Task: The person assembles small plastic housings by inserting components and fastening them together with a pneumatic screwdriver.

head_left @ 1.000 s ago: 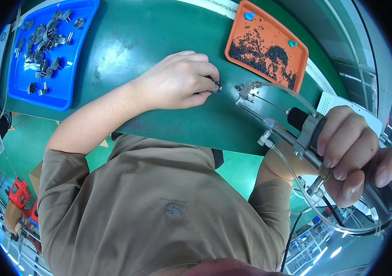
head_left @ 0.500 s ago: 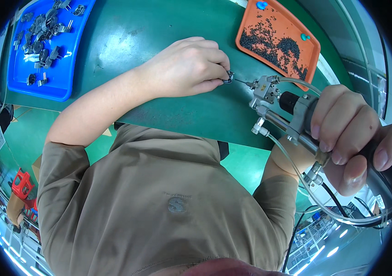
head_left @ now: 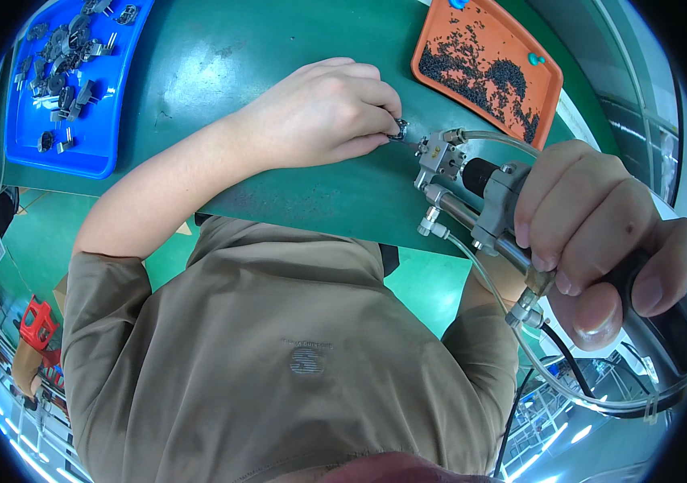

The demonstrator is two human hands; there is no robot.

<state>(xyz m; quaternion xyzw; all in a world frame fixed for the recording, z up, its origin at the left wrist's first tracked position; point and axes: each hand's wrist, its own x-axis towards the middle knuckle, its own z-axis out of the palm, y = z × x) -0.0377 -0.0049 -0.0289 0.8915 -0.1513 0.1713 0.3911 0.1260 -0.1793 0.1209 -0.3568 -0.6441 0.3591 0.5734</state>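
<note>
My left hand (head_left: 323,113) rests on the green table (head_left: 223,56) and pinches a small metal part (head_left: 399,129) between its fingertips. My right hand (head_left: 601,241) is wrapped around the black grip of a metal powered screwdriver (head_left: 480,201) with clear hoses and a black cable trailing from it. The tool's thin tip points left and meets the small part at my left fingertips.
A blue tray (head_left: 98,157) with several dark metal parts lies at the table's far left. An orange tray (head_left: 545,92) with a heap of tiny black screws sits at the upper right. A clear hose (head_left: 569,394) loops down past the table edge. A red object (head_left: 35,322) stands on the floor at lower left.
The view has drawn closer. My right hand has brought the tool leftward until its tip reaches the part in my left fingers, which have stayed on the table.
</note>
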